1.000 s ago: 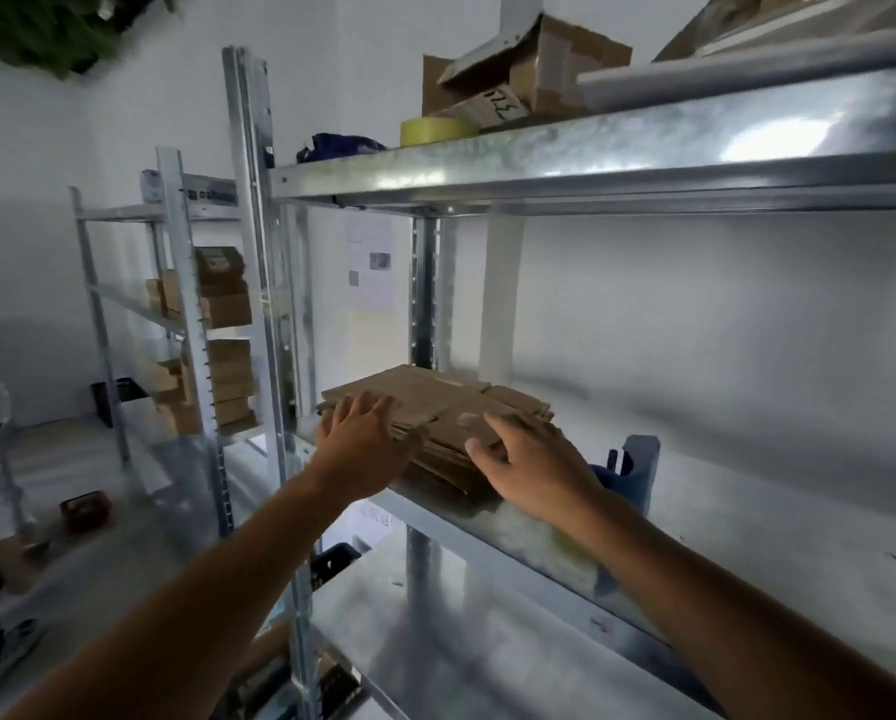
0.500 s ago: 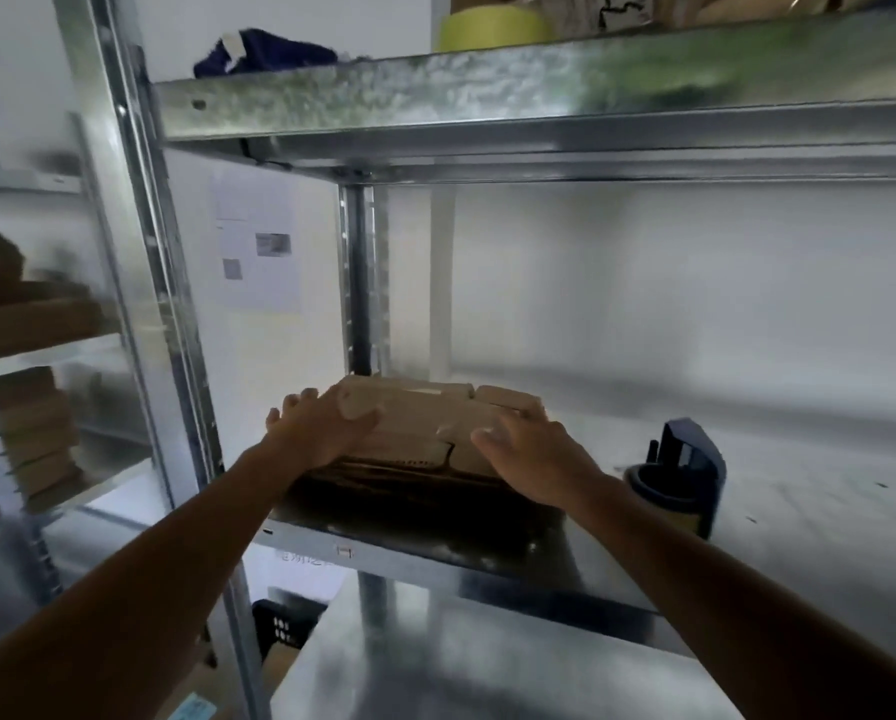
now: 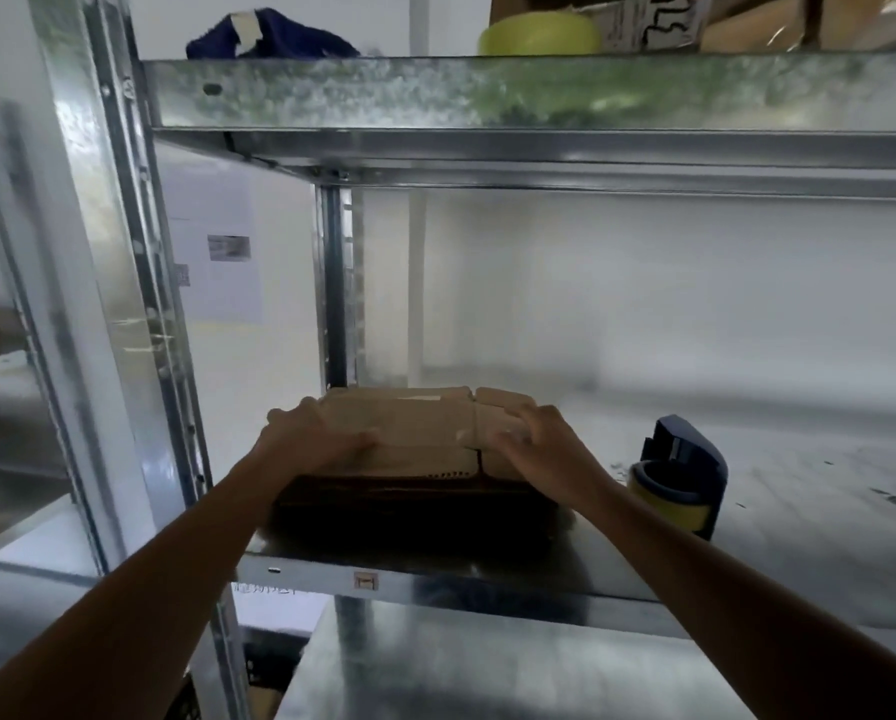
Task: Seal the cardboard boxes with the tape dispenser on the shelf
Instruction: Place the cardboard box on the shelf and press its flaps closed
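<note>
A stack of flattened brown cardboard boxes [image 3: 415, 433] lies on the metal shelf [image 3: 487, 579] at chest height. My left hand [image 3: 305, 441] holds the stack's left end, thumb on top and fingers curled over the far left edge. My right hand [image 3: 539, 449] grips the right end the same way. A blue tape dispenser [image 3: 682, 480] with a yellowish roll stands on the same shelf, just right of my right wrist, untouched.
The upper shelf [image 3: 487, 90] carries a yellow tape roll [image 3: 539, 33], a dark blue cloth [image 3: 269, 36] and cardboard boxes [image 3: 747, 18]. A steel upright [image 3: 118, 304] rises at the left. A lower shelf surface [image 3: 487, 667] sits below.
The view has swung to face the shelf squarely and come closer. Both hands have shifted from resting on top of the stack to gripping its left and right ends.
</note>
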The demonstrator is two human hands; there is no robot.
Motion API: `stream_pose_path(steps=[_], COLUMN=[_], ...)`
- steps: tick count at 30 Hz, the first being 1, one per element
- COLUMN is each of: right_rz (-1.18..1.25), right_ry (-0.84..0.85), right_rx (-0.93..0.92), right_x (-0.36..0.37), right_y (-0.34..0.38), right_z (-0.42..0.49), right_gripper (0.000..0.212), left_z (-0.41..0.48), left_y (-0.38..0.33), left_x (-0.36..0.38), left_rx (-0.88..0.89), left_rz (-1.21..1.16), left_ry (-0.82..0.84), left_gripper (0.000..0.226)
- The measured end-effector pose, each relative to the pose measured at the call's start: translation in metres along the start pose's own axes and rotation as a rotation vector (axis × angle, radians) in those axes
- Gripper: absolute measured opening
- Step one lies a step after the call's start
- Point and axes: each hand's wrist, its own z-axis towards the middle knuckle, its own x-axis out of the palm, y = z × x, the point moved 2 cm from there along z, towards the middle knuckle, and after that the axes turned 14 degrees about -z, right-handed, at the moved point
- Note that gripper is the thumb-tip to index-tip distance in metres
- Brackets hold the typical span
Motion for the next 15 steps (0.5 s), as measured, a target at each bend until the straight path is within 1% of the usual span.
stream_pose_path(steps=[1,4,7,9,11,13,15], right_rz=[0.015,0.029,0.074,0.114,0.183,0.256,0.352], right_ry=[-0.02,-0.061,-0.088,-0.106,-0.11,-0.106,-0.092], right_rx=[0.009,0.025,0.025,0.009,-0.008,-0.012,-0.001], right_x=[-0.001,-0.004,-0.01,-0.016,-0.021,-0.028,-0.036], right_y=[0.0,-0.004,-0.006,-0.004,-0.003,0.0,0.002], right_z=[0.001,-0.002,-0.003,-0.003,-0.005,-0.008,-0.01], right_gripper=[0.073,0.079,0.08,0.079,0.082,0.086,0.086], left_z=[0.001,0.001,0.002,0.0,-0.003,-0.008,-0.015], left_y=[-0.001,-0.001,-0.002,-0.001,-0.001,-0.004,-0.011], left_x=[-0.002,-0.008,-0.011,-0.013,-0.016,-0.019,-0.023], left_rx=[0.004,-0.051,-0.068,-0.065,-0.049,-0.024,0.001], left_rz=[-0.045,-0.262,-0.429,-0.563,-0.669,-0.763,-0.861], left_ry=[0.0,-0.01,0.058,0.11,0.152,0.178,0.203], left_gripper=[0.101,0.108,0.092,0.086,0.09,0.099,0.106])
